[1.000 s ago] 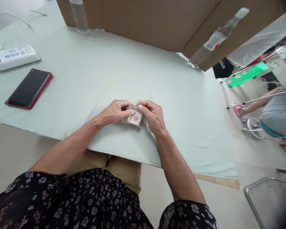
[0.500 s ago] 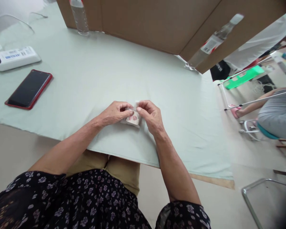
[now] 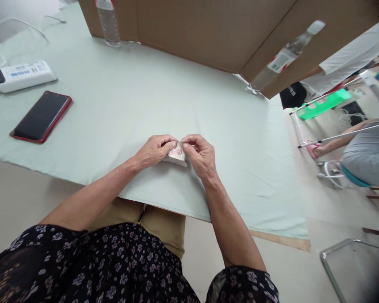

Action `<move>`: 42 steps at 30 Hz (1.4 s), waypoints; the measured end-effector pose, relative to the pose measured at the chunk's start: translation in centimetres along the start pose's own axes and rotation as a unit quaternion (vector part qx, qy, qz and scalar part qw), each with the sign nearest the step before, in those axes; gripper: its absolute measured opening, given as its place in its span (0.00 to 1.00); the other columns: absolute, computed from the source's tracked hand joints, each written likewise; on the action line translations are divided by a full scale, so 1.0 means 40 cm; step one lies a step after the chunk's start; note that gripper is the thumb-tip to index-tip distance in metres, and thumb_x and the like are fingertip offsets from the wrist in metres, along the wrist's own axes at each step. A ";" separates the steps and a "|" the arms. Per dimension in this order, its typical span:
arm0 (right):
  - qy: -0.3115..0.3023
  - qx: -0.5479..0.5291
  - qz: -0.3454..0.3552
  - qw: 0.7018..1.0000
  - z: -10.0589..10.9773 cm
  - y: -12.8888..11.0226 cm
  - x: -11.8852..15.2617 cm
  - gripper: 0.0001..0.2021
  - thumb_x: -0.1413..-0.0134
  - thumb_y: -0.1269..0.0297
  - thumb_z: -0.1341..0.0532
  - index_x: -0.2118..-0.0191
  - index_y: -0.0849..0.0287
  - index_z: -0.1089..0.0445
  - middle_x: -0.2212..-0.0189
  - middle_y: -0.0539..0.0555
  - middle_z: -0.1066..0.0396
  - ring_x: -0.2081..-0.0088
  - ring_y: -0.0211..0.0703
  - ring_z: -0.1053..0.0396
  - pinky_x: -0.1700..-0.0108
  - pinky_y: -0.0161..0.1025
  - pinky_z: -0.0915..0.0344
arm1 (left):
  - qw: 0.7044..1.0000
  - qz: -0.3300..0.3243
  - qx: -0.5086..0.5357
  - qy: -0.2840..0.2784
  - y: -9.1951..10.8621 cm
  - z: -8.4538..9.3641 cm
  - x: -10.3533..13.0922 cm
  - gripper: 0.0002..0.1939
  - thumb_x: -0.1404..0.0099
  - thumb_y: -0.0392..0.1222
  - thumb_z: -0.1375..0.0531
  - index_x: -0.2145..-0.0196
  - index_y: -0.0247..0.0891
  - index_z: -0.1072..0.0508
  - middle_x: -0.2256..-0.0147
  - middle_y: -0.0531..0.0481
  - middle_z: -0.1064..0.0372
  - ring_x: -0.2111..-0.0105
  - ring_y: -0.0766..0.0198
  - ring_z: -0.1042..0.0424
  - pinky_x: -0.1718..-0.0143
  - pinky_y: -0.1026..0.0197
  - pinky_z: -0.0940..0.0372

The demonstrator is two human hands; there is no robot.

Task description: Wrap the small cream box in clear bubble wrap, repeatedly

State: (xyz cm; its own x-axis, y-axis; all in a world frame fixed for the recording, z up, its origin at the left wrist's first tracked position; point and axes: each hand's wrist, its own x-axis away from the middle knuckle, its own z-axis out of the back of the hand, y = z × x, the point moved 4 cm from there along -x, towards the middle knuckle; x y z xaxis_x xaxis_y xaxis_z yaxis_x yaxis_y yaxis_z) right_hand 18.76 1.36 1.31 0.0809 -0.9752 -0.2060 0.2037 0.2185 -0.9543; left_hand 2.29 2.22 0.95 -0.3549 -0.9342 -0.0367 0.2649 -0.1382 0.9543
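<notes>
A small whitish wrapped packet (image 3: 177, 156) with red print lies between my hands, near the front edge of the table. My left hand (image 3: 155, 149) pinches its top left part between thumb and fingers. At the top right, my right hand (image 3: 203, 155) pinches the wrapper with thumb and forefinger, its other fingers curled. The fingertips of both hands nearly meet above the red print. They hide the packet's far edge, so its contents cannot be made out.
A phone (image 3: 41, 116) in a red case and a white device (image 3: 23, 76) with a cable lie at left. Behind stand brown cardboard panels (image 3: 189, 33), a water bottle (image 3: 109, 25) and a tilted bottle (image 3: 281, 61). A seated person (image 3: 369, 147) is at right.
My fingertips have drawn closer together over the packet. The bit of wrapper that stuck up by my right fingers no longer shows, and the packet's front looks more tilted.
</notes>
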 end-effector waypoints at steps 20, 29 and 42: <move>-0.142 0.076 0.107 0.981 0.056 -0.036 0.008 0.06 0.42 0.56 0.34 0.63 0.44 0.18 0.43 0.50 0.27 0.39 0.53 0.33 0.35 0.58 0.40 | 0.997 -0.014 -0.076 0.027 -0.002 0.003 0.003 0.18 0.33 0.48 0.48 0.63 0.35 0.22 0.67 0.49 0.25 0.69 0.63 0.31 0.66 0.62 0.38; -0.086 0.071 0.081 0.990 0.069 -0.018 -0.004 0.09 0.44 0.52 0.33 0.60 0.46 0.18 0.44 0.52 0.27 0.41 0.52 0.31 0.35 0.57 0.39 | 0.997 -0.002 -0.060 0.039 0.001 0.006 0.004 0.21 0.32 0.54 0.48 0.66 0.35 0.22 0.69 0.49 0.26 0.69 0.62 0.31 0.67 0.61 0.38; 0.069 0.005 0.015 0.998 0.112 0.033 -0.022 0.08 0.46 0.56 0.34 0.67 0.53 0.19 0.56 0.54 0.21 0.49 0.49 0.27 0.43 0.51 0.33 | 0.994 0.009 -0.033 0.101 -0.011 0.019 0.000 0.18 0.37 0.48 0.43 0.57 0.35 0.23 0.57 0.44 0.25 0.61 0.61 0.28 0.59 0.60 0.33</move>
State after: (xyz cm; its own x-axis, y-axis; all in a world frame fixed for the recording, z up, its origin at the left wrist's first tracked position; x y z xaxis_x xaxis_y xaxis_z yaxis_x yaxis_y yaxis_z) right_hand 23.33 2.68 1.19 -0.0469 -0.9636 -0.2632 0.2138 0.2477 -0.9450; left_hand 1.50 2.52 0.76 -0.1649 -0.9826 -0.0849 0.3304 -0.1362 0.9340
